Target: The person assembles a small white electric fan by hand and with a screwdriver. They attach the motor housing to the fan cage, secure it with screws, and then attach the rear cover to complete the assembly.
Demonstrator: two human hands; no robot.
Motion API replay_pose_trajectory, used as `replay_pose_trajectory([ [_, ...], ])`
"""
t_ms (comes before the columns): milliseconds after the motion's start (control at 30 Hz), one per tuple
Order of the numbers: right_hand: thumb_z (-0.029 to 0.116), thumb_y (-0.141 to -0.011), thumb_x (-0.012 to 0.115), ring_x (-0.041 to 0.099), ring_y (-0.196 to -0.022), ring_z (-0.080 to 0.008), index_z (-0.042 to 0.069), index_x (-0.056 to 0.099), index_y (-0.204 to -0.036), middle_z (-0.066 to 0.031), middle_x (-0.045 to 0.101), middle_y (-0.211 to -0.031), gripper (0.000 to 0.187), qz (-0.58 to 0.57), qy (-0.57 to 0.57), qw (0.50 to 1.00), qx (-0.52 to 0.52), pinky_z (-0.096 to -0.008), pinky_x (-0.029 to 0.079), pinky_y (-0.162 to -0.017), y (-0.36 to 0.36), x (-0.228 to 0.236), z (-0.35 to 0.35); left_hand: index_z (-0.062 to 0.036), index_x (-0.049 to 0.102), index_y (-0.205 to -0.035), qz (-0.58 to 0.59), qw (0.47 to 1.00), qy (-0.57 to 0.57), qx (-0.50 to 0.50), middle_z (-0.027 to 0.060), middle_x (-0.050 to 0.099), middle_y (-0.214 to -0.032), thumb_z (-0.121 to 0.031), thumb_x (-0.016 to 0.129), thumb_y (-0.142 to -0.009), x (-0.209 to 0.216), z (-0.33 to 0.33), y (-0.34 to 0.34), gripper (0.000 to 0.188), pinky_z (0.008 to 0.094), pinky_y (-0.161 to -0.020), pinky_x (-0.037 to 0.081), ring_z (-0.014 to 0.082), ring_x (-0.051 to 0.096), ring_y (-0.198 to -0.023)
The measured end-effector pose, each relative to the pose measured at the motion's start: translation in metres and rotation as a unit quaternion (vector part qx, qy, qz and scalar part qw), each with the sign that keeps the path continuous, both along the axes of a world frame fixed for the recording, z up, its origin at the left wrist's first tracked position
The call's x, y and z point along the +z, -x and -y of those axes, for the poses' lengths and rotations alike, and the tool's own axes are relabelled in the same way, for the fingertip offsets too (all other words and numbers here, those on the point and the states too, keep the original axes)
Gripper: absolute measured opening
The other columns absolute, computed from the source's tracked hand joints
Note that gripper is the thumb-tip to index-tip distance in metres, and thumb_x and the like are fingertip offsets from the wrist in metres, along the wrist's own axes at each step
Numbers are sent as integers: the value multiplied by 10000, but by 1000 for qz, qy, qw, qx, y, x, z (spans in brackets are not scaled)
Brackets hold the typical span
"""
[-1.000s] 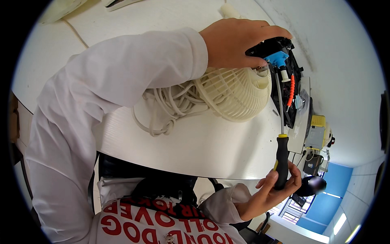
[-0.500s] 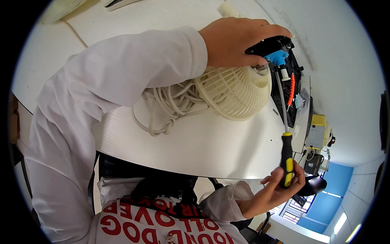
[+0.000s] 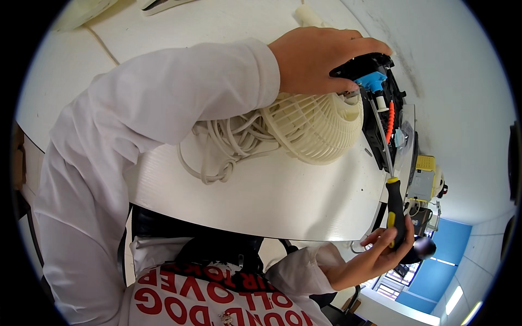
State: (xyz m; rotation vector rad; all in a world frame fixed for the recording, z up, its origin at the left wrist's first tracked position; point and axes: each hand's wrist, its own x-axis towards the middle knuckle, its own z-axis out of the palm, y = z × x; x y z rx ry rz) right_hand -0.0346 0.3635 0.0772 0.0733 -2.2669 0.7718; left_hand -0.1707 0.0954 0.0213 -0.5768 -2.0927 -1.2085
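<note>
My left hand [image 3: 318, 62] is closed over a black plastic housing [image 3: 353, 64], with its thumb near a small metal part at the top of a cream fan guard [image 3: 321, 130]. A blue piece [image 3: 372, 81] and a white peg show on the housing. My right hand [image 3: 380, 252] grips a black and yellow screwdriver [image 3: 396, 204] by its handle. Its long shaft points up toward the housing; whether the tip touches a screw is hidden. Beside the guard lies a tangled cream cord [image 3: 234, 136].
An orange-red coiled piece [image 3: 390, 122] lies with dark parts along the table's right side. A yellow and grey case [image 3: 423, 179] stands beyond it. Another person [image 3: 424, 248] is in the background. The white table [image 3: 261, 201] curves along its near edge.
My right hand and the screwdriver handle have shifted to the right, and the handle has turned, showing less yellow. My left hand and the housing have sunk slightly in the view.
</note>
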Motion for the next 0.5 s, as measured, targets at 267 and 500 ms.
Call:
replay_pose_trajectory([
  [267, 231, -898, 581, 553, -734, -105, 49, 424, -1287, -139, 545, -1212, 457, -46, 12, 996, 70, -153, 373, -410, -4, -12, 13, -230, 416, -1359, 3, 1000, 1, 4, 78, 595, -1121, -114, 705, -761, 1, -1, -1, 674, 370, -833, 507, 289, 611, -941],
  [500, 282, -984, 472, 368, -407, -15, 79, 537, -1215, -41, 614, -812, 314, 45, -56, 997, -8, -163, 274, -384, 1, 5, -7, -229, 420, -1361, -5, 1000, -13, -5, 83, 595, -1118, -122, 712, -755, -2, 0, 0, 680, 370, -845, 505, 288, 612, -940],
])
